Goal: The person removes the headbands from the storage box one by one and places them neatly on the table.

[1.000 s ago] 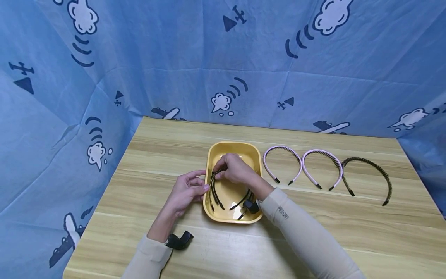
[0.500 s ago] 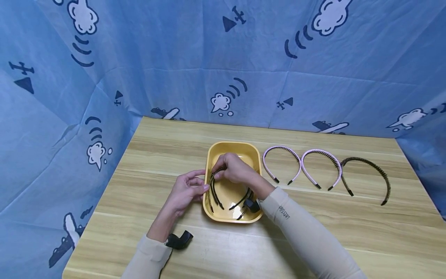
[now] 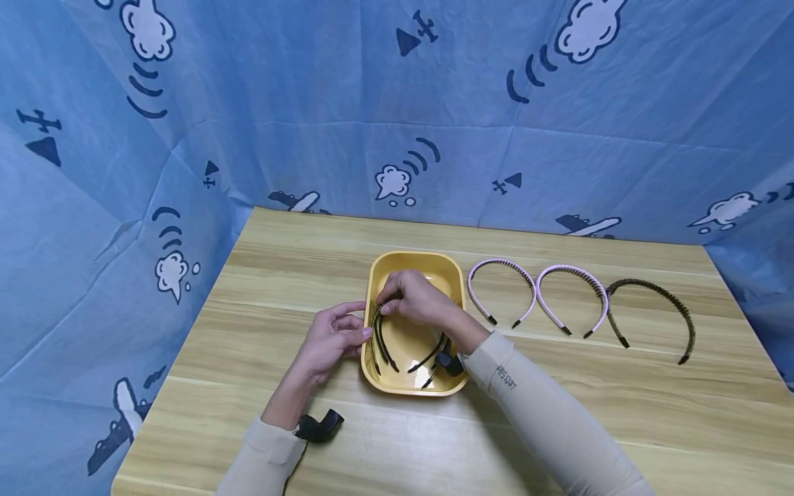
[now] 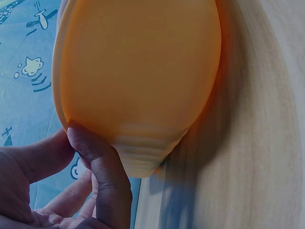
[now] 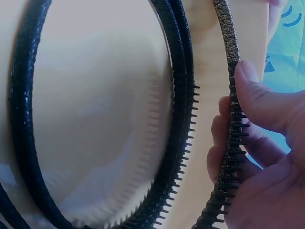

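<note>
A yellow plastic tub (image 3: 414,393) stands on the table. My left hand (image 3: 331,337) pinches its left rim, with the tub's wall (image 4: 143,71) filling much of the left wrist view. Inside, my right hand (image 3: 417,298) pinches a dark gold-flecked headband (image 5: 233,114) with comb teeth, thumb on one side and fingers on the other. More black headbands (image 5: 178,95) lie in the tub beside it, apart from the fingers. Their legs (image 3: 386,344) show in the head view, but my right hand and wrist cover part of them.
Right of the tub lie two pink headbands (image 3: 500,262) (image 3: 567,269) in a row, then a brown-black glittery headband (image 3: 673,300). Neighbours touch or nearly touch. Blue printed cloth (image 3: 397,103) hangs behind and left of the wooden table (image 3: 279,262).
Almost nothing differs. My right hand has risen very slightly with the gold-flecked headband in its fingers; my left hand stays on the tub's rim.
</note>
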The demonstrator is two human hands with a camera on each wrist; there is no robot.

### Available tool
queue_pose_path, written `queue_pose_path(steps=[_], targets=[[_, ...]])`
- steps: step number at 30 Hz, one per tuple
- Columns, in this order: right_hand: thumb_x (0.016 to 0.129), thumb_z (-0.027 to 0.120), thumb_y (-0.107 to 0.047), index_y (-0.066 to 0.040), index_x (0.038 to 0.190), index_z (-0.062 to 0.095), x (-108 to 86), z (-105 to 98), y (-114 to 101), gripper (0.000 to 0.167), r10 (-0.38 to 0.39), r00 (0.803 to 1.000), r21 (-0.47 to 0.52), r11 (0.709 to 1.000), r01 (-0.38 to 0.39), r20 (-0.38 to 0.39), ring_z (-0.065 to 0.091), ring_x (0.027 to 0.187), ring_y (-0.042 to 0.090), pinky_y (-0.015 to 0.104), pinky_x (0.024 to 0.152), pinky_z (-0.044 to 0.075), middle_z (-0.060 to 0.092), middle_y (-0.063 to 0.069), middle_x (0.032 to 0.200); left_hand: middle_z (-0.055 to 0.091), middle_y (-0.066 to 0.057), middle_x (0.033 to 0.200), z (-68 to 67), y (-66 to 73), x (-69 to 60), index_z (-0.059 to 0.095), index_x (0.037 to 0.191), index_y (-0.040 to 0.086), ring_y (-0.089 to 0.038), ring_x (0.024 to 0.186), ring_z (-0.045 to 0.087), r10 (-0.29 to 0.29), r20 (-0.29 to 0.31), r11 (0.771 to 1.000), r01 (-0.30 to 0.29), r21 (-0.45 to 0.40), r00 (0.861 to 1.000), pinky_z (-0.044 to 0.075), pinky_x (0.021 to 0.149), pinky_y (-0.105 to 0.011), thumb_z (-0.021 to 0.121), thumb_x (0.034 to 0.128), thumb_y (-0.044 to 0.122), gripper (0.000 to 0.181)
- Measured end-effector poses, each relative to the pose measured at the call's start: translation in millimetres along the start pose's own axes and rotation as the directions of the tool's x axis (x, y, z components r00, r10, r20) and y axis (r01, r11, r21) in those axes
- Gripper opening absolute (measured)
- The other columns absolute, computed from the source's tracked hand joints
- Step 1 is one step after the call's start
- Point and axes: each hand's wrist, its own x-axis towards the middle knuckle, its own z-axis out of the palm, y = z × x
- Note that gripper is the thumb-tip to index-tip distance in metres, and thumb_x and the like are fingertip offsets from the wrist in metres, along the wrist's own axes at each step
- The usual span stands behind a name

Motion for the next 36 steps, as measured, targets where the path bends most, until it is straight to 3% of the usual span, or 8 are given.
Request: queue_pose_path(steps=[10, 25, 36], targets=[[0.088, 0.081, -0.003, -0.006, 0.102, 0.084, -2.0, -8.1, -3.1, 0.015, 0.002, 1.0, 0.003, 1.0, -0.002, -0.01, 0.071, 0.101, 0.023, 0.04, 0.101, 0.058, 0.079, 0.008, 0.104, 0.066, 0.003, 0.086, 0.8, 1.6, -0.4, 0.05, 0.149, -0.007, -0.008, 0.07, 0.069, 0.006, 0.008, 1.0, -0.006, -0.005, 1.0, 0.064, 0.063, -0.023, 0.066, 0.0921, -0.014, 0.06], [0.087, 0.082, -0.003, -0.003, 0.1, 0.084, -1.4, -21.2, -12.5, 0.013, -0.058, 0.998, -0.015, 0.998, 0.058, -0.032, 0.072, 0.098, 0.025, 0.04, 0.096, 0.059, 0.08, 0.01, 0.101, 0.066, 0.003, 0.086, 1.1, 1.8, -1.4, 0.05, 0.149, -0.006, -0.007, 0.068, 0.067, 0.005, 0.002, 1.0, -0.005, 0.01, 1.0, 0.062, 0.061, -0.021, 0.067, 0.0919, -0.013, 0.06], [0.089, 0.082, -0.006, -0.004, 0.102, 0.084, -4.6, -34.4, -16.4, 0.013, 0.003, 0.999, -0.024, 1.0, -0.004, -0.031, 0.072, 0.105, 0.028, 0.044, 0.102, 0.058, 0.08, 0.01, 0.105, 0.065, 0.002, 0.087, 0.3, 0.9, -1.9, 0.049, 0.149, -0.008, -0.007, 0.071, 0.069, 0.012, 0.006, 1.0, -0.012, 0.008, 1.0, 0.064, 0.063, -0.021, 0.066, 0.0924, -0.013, 0.059]])
